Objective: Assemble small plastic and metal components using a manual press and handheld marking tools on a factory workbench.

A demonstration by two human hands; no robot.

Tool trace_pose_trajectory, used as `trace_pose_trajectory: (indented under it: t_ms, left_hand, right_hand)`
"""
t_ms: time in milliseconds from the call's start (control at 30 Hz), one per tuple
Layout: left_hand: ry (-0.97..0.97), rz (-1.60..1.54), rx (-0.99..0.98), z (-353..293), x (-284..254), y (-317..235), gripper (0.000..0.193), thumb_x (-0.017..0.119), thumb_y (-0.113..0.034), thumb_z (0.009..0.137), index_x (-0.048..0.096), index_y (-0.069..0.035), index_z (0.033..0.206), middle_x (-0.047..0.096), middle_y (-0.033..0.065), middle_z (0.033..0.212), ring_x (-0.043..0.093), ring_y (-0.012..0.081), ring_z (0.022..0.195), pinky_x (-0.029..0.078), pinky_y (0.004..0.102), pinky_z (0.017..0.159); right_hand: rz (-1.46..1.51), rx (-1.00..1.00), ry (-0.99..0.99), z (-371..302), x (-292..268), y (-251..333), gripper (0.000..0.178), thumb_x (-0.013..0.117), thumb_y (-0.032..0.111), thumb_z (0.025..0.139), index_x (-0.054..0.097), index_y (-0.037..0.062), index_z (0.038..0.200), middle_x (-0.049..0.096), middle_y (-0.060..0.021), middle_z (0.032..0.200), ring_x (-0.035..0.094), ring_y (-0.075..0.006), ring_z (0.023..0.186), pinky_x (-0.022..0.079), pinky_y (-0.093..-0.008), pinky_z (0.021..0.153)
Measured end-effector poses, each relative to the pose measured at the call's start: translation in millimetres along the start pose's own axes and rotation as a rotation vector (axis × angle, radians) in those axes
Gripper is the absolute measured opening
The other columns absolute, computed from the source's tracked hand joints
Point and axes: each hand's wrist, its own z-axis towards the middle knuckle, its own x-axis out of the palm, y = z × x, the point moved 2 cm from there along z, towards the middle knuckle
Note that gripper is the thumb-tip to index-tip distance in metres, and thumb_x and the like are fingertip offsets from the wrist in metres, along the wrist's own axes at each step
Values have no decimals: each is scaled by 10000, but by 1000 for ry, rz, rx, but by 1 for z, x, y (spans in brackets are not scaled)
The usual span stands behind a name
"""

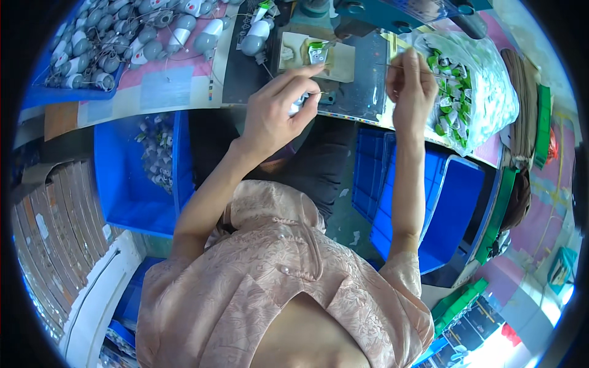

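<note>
My left hand [276,110] is closed around a small white-and-grey part [299,104], mostly hidden by the fingers; a short thin wire end sticks out by the thumb. My right hand [412,89], raised at the table's right side, has thumb and fingertips pinched together. A thin wire-like strand [388,65] shows at those fingertips. Just beyond my left hand, a green-and-white piece [316,53] rests on a pale plate [343,64] below a teal machine [314,18]. A grey-and-white bulb-shaped housing [254,42] with a wire lies to the left of that plate.
Many grey-and-white housings with wires fill a blue tray [37,98] at far left. A clear plastic bag [497,92] of green-and-white pieces stands at right. Below the table are a blue bin [129,202] holding more parts and blue crates [451,202]. Stacked cardboard [55,227] stands left.
</note>
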Motion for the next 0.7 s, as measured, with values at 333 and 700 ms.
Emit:
trace_pose_trajectory:
  t_ms: [333, 700]
  left_hand:
    - [9, -15, -37, -2, -3, -1, 155, 751, -17, 848, 636, -39, 949, 723, 113, 1200, 726, 314, 1021, 581, 371, 834]
    - [5, -10, -30, -4, -1, 2, 163, 754, -25, 848, 634, -42, 957, 722, 111, 1178, 726, 320, 1005, 584, 375, 816]
  right_hand:
    - [-110, -5, 180, -1, 69, -8, 371, 547, 267, 1087, 633, 13, 831, 604, -21, 617, 523, -67, 522, 406, -237, 488]
    - [-285, -212, 138, -3, 77, -18, 413, 558, 243, 1088, 587, 15, 745, 574, -9, 606, 490, -54, 530, 388, -231, 489]
